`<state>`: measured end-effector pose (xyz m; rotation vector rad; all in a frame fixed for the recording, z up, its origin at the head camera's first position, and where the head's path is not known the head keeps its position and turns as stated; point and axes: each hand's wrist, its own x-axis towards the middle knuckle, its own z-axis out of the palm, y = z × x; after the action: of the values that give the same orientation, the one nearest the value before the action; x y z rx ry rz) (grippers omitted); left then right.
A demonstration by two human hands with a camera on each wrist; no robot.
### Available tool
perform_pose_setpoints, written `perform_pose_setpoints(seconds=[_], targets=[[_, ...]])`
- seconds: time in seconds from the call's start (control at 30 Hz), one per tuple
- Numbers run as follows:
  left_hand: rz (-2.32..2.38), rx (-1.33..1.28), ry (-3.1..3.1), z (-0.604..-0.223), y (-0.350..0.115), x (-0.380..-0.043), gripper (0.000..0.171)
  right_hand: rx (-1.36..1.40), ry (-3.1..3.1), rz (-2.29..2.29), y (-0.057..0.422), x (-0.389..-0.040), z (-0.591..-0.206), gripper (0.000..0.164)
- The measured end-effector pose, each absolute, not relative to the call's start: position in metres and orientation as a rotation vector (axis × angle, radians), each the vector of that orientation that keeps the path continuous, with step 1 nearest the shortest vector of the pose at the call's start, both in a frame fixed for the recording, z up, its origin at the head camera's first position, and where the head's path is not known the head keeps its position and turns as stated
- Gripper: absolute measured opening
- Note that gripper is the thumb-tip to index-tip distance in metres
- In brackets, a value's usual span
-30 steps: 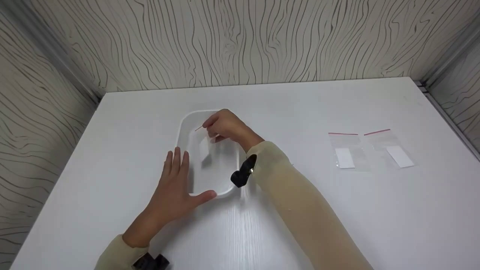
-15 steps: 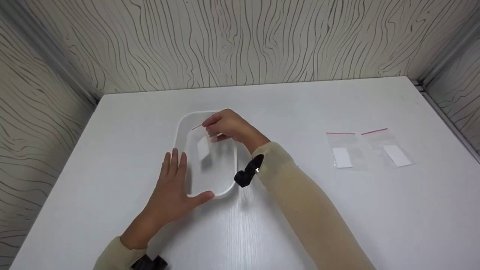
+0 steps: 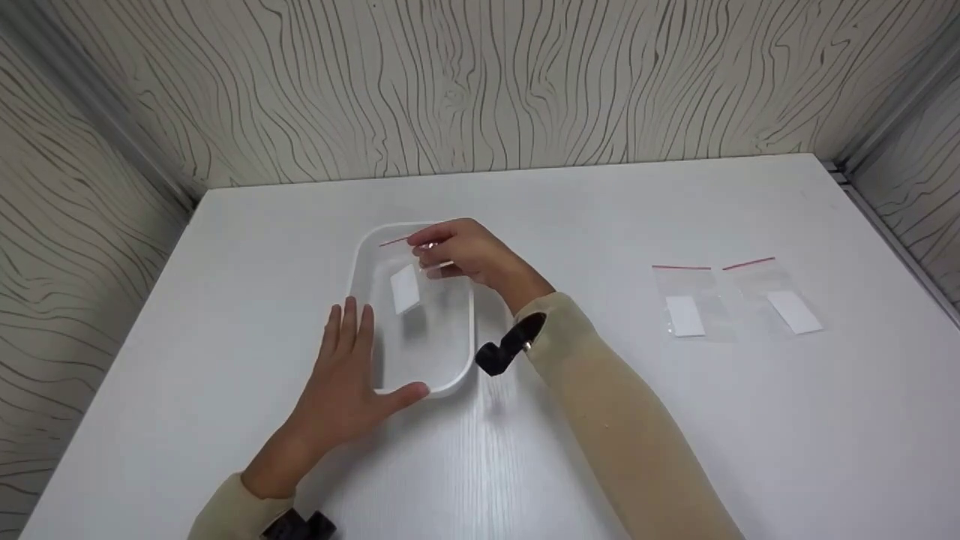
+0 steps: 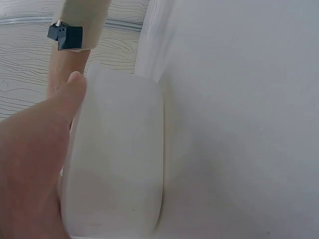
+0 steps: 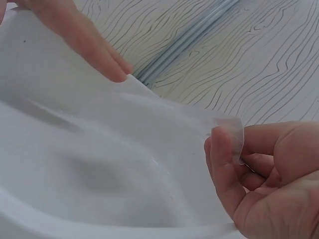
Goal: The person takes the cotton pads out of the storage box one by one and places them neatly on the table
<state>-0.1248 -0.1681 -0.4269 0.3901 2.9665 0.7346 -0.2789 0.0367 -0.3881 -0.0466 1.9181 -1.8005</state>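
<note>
Over a white rectangular plastic tub (image 3: 474, 322), my right hand (image 3: 472, 251) pinches a small clear zip bag (image 3: 406, 289) by its upper edge. The bag has a red strip along its top and a white piece inside, and it hangs tilted within the tub's outline. In the right wrist view, thumb and fingers grip the clear film (image 5: 230, 124). My left hand (image 3: 341, 394) rests against the tub's near left corner, fingers straight along the left side and thumb across the near rim. The tub's outer wall (image 4: 119, 154) fills much of the left wrist view.
Two more clear zip bags, a left one (image 3: 685, 315) and a right one (image 3: 797, 312), lie flat on the white table (image 3: 570, 217) at the right, each with a red strip and white piece. A wood-patterned panel (image 3: 480, 82) stands behind the table.
My right hand has shifted slightly right, and the bag has lifted and turned so its white piece shows more fully. The left hand stays at the tub's corner.
</note>
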Motion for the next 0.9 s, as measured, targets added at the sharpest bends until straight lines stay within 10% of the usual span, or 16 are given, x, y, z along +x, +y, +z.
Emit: perform_pose_setpoints(seconds=[0.9], targets=[[0.729,0.370,2.961,-0.4262,-0.1673,-0.1253,0.127,-0.115,1.935,-1.833,0.0440,-0.2731,-0.3909,0.038]])
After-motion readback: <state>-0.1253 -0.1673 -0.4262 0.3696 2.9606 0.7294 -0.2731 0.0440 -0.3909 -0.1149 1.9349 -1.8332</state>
